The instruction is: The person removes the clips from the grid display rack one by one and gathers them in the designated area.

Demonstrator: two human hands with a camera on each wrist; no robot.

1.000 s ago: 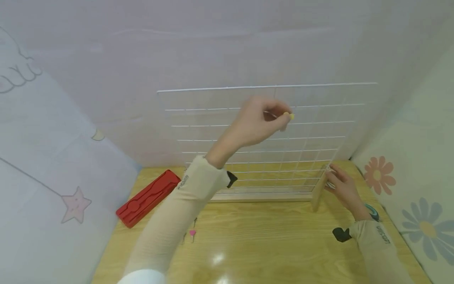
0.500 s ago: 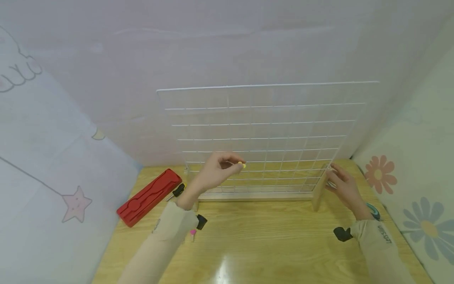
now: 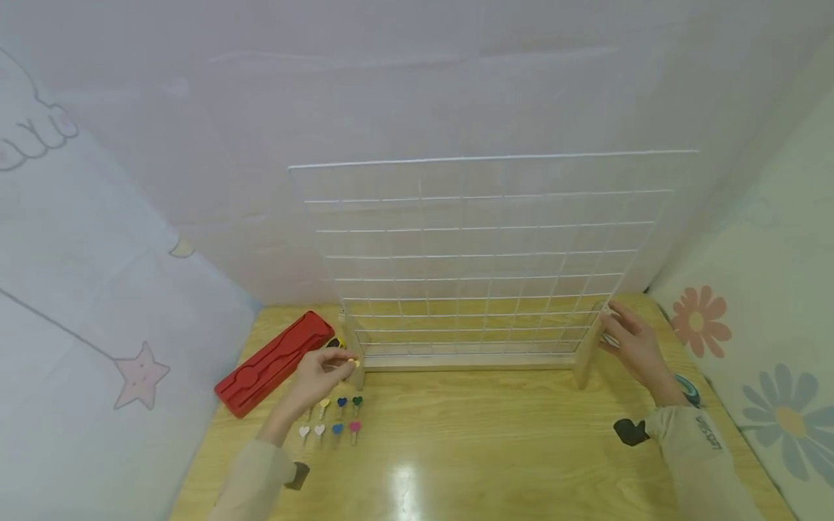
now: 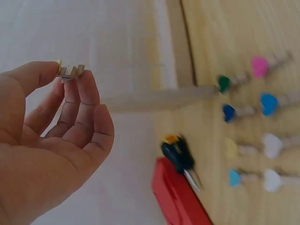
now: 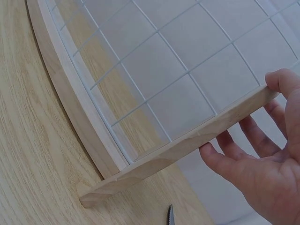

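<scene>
My left hand (image 3: 319,376) is above the table's left side, pinching a small wooden clothespin (image 4: 70,71) with a yellow heart between thumb and fingertips. Below it on the table lie several heart clothespins in two rows, among them a pink one (image 3: 355,428), a green one (image 3: 357,400), a dark blue one (image 4: 228,113) and a light blue one (image 4: 234,178). A white wire grid panel (image 3: 462,158) stands upright in a wooden base. My right hand (image 3: 633,347) grips the panel's right wooden side piece (image 5: 187,140), thumb on one side and fingers on the other.
A red moulded tray (image 3: 274,365) lies at the back left, with a black and yellow screwdriver (image 4: 177,154) beside it. Behind my right wrist is a partly hidden teal object (image 3: 687,389). Fabric walls (image 3: 417,87) enclose the table.
My left hand has moved down and left, away from the wire grid to above the laid-out clothespins, with the yellow heart clothespin still pinched. The right hand stays at the side piece.
</scene>
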